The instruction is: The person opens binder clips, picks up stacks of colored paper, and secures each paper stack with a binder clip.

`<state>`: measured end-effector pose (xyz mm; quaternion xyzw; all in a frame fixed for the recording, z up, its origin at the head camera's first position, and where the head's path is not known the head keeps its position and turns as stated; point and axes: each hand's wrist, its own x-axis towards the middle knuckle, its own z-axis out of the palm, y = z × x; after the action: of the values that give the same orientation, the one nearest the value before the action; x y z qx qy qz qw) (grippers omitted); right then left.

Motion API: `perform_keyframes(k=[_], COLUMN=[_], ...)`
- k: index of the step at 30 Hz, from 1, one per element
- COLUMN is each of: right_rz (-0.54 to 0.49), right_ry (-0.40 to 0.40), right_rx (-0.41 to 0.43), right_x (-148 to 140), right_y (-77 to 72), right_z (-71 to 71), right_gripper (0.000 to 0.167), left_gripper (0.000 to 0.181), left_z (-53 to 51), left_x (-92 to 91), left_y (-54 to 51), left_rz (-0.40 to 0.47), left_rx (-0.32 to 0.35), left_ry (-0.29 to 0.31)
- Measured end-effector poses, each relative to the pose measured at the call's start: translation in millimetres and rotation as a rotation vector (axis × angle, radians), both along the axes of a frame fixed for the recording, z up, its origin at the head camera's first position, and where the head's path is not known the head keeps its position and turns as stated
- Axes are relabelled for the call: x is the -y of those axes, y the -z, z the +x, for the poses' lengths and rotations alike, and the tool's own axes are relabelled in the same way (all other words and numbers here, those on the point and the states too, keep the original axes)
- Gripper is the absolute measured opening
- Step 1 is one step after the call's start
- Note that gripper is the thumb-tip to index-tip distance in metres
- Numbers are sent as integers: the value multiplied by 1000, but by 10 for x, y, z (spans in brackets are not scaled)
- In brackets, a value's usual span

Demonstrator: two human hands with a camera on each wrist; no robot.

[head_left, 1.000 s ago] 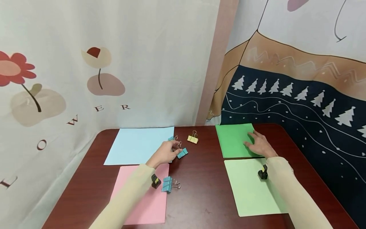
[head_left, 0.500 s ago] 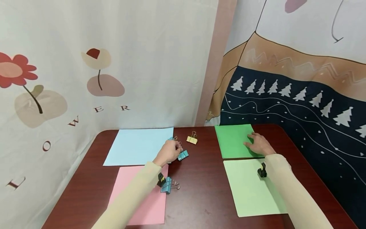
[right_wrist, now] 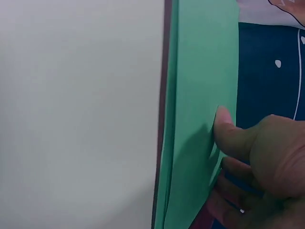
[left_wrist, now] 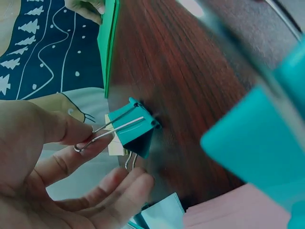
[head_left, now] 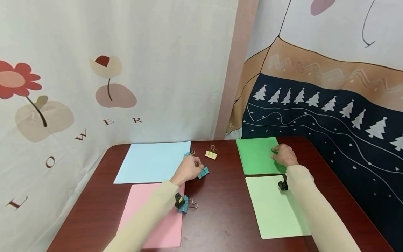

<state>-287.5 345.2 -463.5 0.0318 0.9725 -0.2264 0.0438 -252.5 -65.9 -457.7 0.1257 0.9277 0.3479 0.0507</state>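
Two hands work opposite sides of a dark wooden table [head_left: 225,203], in the head view. Just below and left of centre, a left hand [head_left: 188,168] reaches across the edge of light blue paper [head_left: 151,162] to a teal clip [head_left: 203,173], with a yellow clip [head_left: 211,154] near it toward the far edge. A second clip [head_left: 187,153], also teal, sits at the blue paper's right edge, and a third clip [head_left: 183,206] at the edge of the pink paper [head_left: 170,227], lower left of centre. At right, a right hand [head_left: 284,155] grasps the outer edge of the dark green paper [head_left: 256,154], above the pale green paper [head_left: 270,206].

In the left wrist view, thumb and forefinger pinch one wire handle of the teal clip at centre; its other handle hangs beside the lower fingers. Whether the clip touches the wood cannot be told.

In the right wrist view, the thumb lies on the green sheets at lower right, fingers beneath their edge in a pinch.

The step in hand appears to be picking up the clip while steadying the sheets; the next move likely calls for a firm hold on both handles.
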Motion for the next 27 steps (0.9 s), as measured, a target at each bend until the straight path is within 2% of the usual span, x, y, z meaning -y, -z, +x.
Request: perform_keyframes(k=[5, 9, 12, 17, 22, 24, 27], right_rz=[39, 68, 64, 25, 15, 25, 32], right_ry=[77, 190, 254, 291, 296, 292, 278], right_rx=[5, 72, 132, 167, 200, 210, 223], right_x=[41, 98, 127, 120, 91, 80, 69], right_y=[-12, -40, -62, -82, -110, -127, -157], right_z=[-2, -34, -71, -86, -77, -77, -82], right_gripper=[59, 73, 68, 58, 66, 69, 66], left_gripper=[23, 18, 17, 13, 47, 53, 51], left_z=[45, 74, 77, 83, 86, 89, 95], left_x=[-9, 8, 15, -3, -29, -33, -32], left_y=[-3, -10, 1, 15, -29, -55, -81], left_rz=[7, 27, 48, 96, 187, 226, 266], left_rx=[-12, 13, 36, 132, 264, 307, 356], left_ry=[4, 3, -6, -45, -97, -118, -138])
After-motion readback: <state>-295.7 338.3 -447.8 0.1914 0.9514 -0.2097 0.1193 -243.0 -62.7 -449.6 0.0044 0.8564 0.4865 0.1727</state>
